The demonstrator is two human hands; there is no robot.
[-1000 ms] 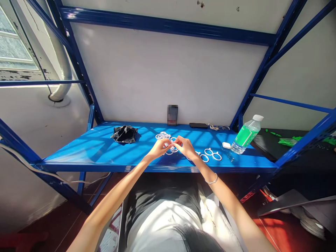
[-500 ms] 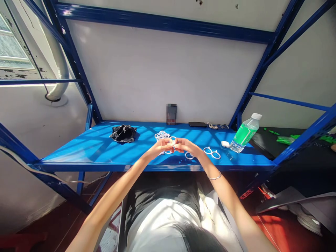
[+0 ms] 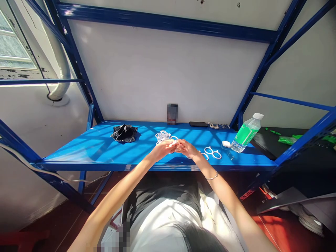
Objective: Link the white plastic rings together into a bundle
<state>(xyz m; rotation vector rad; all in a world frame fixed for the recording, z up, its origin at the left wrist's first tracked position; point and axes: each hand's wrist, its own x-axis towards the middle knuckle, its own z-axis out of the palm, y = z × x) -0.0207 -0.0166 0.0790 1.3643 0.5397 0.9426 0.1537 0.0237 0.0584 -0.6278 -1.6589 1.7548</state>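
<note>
My left hand (image 3: 164,148) and my right hand (image 3: 186,147) meet above the front of the blue table. Their fingers are closed together around a small white ring piece, mostly hidden by the fingertips. Just behind my left hand lies a pile of white rings (image 3: 162,135), with one ring (image 3: 174,138) at its right side. To the right of my right hand is a joined pair of white rings (image 3: 212,153). Another white ring (image 3: 205,156) lies partly covered by my right wrist.
A crumpled black plastic bag (image 3: 124,133) is at the left. Along the back stand a dark box-like object (image 3: 172,114), a black phone (image 3: 198,124) and a coiled cable (image 3: 218,126). At the right are a white case (image 3: 226,144) and a green-labelled bottle (image 3: 246,133). Blue posts frame the table (image 3: 86,154).
Both hands have turned slightly and drawn closer together around the white piece. My right wrist has shifted a little left, showing more of the ring beside it. The view has moved slightly.
</note>
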